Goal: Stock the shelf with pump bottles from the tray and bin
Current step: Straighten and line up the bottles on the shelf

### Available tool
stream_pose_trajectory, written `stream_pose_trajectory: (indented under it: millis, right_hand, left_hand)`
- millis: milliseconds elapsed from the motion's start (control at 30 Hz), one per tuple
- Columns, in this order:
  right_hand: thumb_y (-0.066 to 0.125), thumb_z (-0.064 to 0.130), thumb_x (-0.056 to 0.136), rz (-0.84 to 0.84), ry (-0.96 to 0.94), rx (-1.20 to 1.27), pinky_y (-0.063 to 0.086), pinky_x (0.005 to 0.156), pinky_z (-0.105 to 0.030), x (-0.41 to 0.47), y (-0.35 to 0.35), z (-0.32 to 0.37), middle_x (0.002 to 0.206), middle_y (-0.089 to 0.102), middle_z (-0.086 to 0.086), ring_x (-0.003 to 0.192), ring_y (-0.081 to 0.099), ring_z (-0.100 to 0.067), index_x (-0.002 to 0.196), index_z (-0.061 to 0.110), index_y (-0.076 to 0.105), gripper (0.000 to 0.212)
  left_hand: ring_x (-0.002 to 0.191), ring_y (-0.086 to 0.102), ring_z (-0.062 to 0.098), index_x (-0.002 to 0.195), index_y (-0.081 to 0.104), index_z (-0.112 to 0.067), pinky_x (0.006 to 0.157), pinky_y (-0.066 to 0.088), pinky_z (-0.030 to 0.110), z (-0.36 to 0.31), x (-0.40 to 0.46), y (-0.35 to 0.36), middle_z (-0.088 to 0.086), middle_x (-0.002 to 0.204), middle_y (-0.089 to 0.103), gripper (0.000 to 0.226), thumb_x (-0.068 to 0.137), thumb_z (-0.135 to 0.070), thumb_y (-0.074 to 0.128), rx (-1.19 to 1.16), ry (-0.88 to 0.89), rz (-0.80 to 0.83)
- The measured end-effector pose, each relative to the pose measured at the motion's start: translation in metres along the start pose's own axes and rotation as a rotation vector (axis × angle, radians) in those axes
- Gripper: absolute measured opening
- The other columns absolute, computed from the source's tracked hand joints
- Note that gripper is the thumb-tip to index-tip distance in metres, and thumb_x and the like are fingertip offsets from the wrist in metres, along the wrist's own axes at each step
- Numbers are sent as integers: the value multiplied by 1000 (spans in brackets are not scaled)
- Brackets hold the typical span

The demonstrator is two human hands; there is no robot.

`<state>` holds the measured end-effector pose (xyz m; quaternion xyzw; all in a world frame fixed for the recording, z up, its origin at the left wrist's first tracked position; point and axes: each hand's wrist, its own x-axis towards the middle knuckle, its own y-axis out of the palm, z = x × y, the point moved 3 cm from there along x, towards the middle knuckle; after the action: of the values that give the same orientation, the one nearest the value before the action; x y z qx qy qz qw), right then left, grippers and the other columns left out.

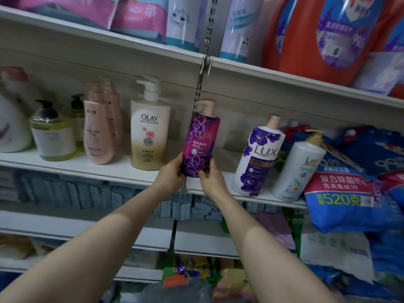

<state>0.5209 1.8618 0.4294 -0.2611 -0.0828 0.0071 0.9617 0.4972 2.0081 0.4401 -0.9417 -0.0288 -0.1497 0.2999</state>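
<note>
White shelf (122, 171) carries upright pump bottles: cream Olay bottle (149, 136), white Lux bottle (256, 160). Purple Lux bottle (201, 141) between them at shelf front, base gripped by left hand (171, 174) and right hand (211, 177), fingers curled round it.

On the shelf (122, 171) the Olay bottle (149, 130) stands left of the dark Lux bottle (202, 138); both hands, left hand (172, 173) and right hand (211, 178), grip its base at the near edge; right of it stand the white Lux bottle (258, 158), then another pump bottle (297, 169), then a bag (343, 197); detergent jugs (323, 36) sit on the shelf above.
</note>
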Motion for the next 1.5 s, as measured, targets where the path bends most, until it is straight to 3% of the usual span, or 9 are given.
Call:
stream_pose_trajectory:
  millis: [133,267,367,533,667,833,967,1133,1500]
  right_hand:
    - [50,15,99,55,-12,-51,40,109,-39,-6,-7,7,148,48,-4,131,51,-24,155,29,17,66]
    - [50,15,99,37,-104,-106,42,105,-37,-30,-18,11,147,48,-3,128,52,-24,153,30,21,63]
    - [52,11,99,12,-143,-126,40,109,-35,-54,-31,8,150,45,-2,133,47,-22,152,28,31,60]
    - [58,7,96,-102,-183,-173,50,101,-32,-76,-59,2,137,57,-1,119,56,-15,136,19,56,42]
    - [62,4,91,-248,-199,-170,49,84,-16,-91,-81,3,118,64,2,100,60,-8,117,17,65,29]
    - [66,3,87,-459,-213,-197,51,80,-26,-107,-107,-2,108,60,-1,91,60,-11,104,14,59,21]
    - [70,4,83,-536,-118,-142,53,89,-37,-111,-125,-18,119,53,0,98,60,-13,114,20,47,42]
    - [78,15,80,-398,-25,-155,48,99,-41,-90,-136,-34,135,54,-6,119,57,-23,139,25,33,76]
    - [77,22,84,-151,-63,-121,40,84,-24,-52,-154,-62,131,62,-4,117,61,-21,137,14,44,63]
  left_hand:
    - [103,59,16,146,32,-25,81,47,27,-9,-7,4,-4,120,58,67,88,-2,56,-16,-12,1]
    - [120,51,25,142,39,-15,99,44,31,-14,-22,10,9,137,47,61,86,-2,58,24,-12,-137]
    - [119,54,24,136,47,-14,101,47,39,-18,-35,18,9,134,48,52,87,-6,61,-13,-32,-227]
    - [112,57,19,132,51,-17,96,50,36,-46,-38,34,7,125,57,49,86,-12,68,-31,80,-101]
    - [117,56,16,134,51,-15,99,49,31,-73,-36,43,5,128,59,51,86,-11,69,-60,174,-12]
    - [116,57,18,136,49,-13,97,49,31,-87,-35,57,7,127,59,54,86,-13,70,-65,218,45]
    - [116,57,19,138,47,-13,99,49,34,-87,-40,71,9,130,58,59,85,-15,72,-64,205,75]
    - [119,55,24,143,41,-13,99,48,35,-90,-33,86,9,135,55,65,86,-16,71,-44,162,48]
    - [107,63,16,127,56,-24,90,53,43,-94,-17,120,-3,117,68,48,82,-27,73,-66,88,-69]
